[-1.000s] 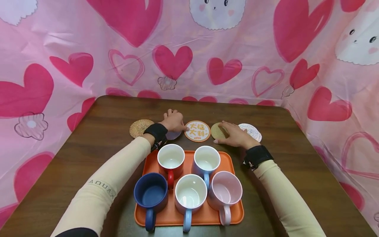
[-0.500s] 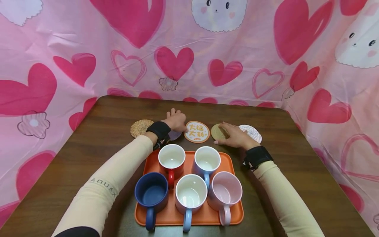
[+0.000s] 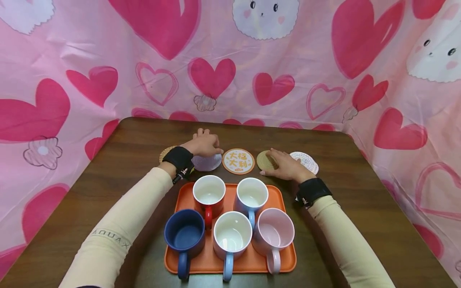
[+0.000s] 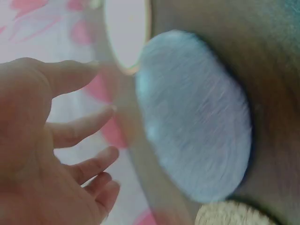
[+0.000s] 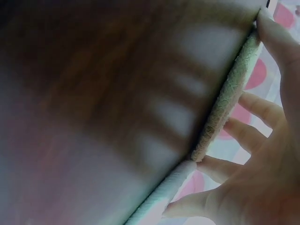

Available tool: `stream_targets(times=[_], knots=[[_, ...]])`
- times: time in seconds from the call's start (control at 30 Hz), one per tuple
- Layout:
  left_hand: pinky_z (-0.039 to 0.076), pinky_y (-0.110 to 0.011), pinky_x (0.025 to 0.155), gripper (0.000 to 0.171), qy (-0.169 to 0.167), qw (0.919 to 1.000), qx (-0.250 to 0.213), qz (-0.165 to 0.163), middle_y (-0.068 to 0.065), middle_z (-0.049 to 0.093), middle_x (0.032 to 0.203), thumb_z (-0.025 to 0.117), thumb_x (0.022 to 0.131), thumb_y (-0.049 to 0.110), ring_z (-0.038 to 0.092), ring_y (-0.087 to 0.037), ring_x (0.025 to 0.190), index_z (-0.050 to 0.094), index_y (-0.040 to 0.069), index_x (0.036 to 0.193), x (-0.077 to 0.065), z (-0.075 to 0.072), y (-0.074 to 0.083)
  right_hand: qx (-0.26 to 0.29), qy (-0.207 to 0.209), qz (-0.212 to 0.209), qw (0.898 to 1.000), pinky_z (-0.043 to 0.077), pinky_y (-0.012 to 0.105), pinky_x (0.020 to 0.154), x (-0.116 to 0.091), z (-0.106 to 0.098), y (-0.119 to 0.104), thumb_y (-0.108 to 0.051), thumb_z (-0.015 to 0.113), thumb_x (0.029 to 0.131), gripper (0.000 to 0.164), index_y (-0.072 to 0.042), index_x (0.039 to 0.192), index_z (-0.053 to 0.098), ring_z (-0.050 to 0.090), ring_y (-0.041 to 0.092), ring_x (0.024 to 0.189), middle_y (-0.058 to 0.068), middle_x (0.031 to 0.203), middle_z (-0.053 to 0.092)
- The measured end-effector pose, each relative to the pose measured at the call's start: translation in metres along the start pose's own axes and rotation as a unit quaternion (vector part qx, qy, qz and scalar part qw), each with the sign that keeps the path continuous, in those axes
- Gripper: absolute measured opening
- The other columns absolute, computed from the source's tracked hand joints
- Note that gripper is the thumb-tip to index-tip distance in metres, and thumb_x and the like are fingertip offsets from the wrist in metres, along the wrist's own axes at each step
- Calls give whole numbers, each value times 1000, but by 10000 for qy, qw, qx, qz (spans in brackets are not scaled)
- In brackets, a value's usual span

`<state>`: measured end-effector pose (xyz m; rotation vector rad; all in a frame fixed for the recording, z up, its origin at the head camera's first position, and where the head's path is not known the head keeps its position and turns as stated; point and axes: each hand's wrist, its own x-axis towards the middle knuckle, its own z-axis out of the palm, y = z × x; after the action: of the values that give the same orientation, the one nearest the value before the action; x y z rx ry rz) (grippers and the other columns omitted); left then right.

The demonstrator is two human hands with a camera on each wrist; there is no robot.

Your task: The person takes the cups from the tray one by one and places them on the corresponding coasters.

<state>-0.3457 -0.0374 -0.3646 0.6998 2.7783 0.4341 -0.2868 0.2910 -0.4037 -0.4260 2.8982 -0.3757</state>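
My left hand (image 3: 203,145) hovers over a round lavender coaster (image 3: 207,162), its fingers spread loosely and holding nothing. In the left wrist view those fingers stand apart from the coaster's edge. A tan woven coaster (image 3: 165,154) lies partly hidden behind the left wrist. My right hand (image 3: 286,165) rests with fingers spread at a round straw-green coaster (image 3: 265,162). Seen from the right wrist, the thumb and fingertips touch this coaster (image 5: 228,96) along its edge, lying flat on the table. Between the hands is a white coaster (image 3: 239,161) with an orange rim and yellow characters.
A white patterned coaster (image 3: 306,161) lies at the right end of the row. Nearer the body, an orange tray (image 3: 231,269) bears several mugs: red (image 3: 218,206), light blue (image 3: 235,206), navy (image 3: 196,248), a white-lined one with a blue handle (image 3: 228,266), and pink (image 3: 261,244).
My left hand has moved left, away from the characters coaster, uncovering more of the lavender coaster. The right hand keeps its place at the straw-green coaster.
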Motion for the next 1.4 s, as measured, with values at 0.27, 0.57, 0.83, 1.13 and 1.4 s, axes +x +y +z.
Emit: stream_targets(times=[0.27,0.57,0.83,1.13,1.4], knots=[[31,-63,110,46,52,9996,-228,131,-24,59,129,63,99,37,44,-46,128,65,-1,126,-43,-26,-50,84,-131,175,9997,13,91,98,0,-3,-4,-66,69,86,100,-11,160,31,23,50,152,19,168,24],[24,-81,107,88,-345,9980,53,-531,-28,27,160,70,88,56,27,-63,139,36,12,157,-76,-4,-76,68,-91,192,9998,13,90,99,1,-2,-2,-69,68,85,100,-13,160,32,19,43,156,17,168,24],[22,-83,107,79,-315,9978,-123,-576,-28,25,162,69,93,45,28,-65,137,36,11,157,-84,6,-77,84,-83,173,9998,15,90,99,0,0,-5,-68,69,85,101,-11,160,31,21,44,155,18,168,24],[19,-85,106,75,-296,9985,-182,-427,-28,23,163,67,96,40,24,-65,139,36,12,158,-87,10,-82,65,-62,-43,10000,17,91,97,-1,-1,-8,-61,71,87,93,-11,158,37,22,44,154,19,167,27],[17,-86,106,75,-270,9988,-176,-372,-29,24,163,67,96,39,22,-62,143,37,11,157,-88,9,-80,54,-63,-8,10000,17,90,98,-2,1,-9,-63,70,87,91,-13,157,39,22,43,155,17,167,27]])
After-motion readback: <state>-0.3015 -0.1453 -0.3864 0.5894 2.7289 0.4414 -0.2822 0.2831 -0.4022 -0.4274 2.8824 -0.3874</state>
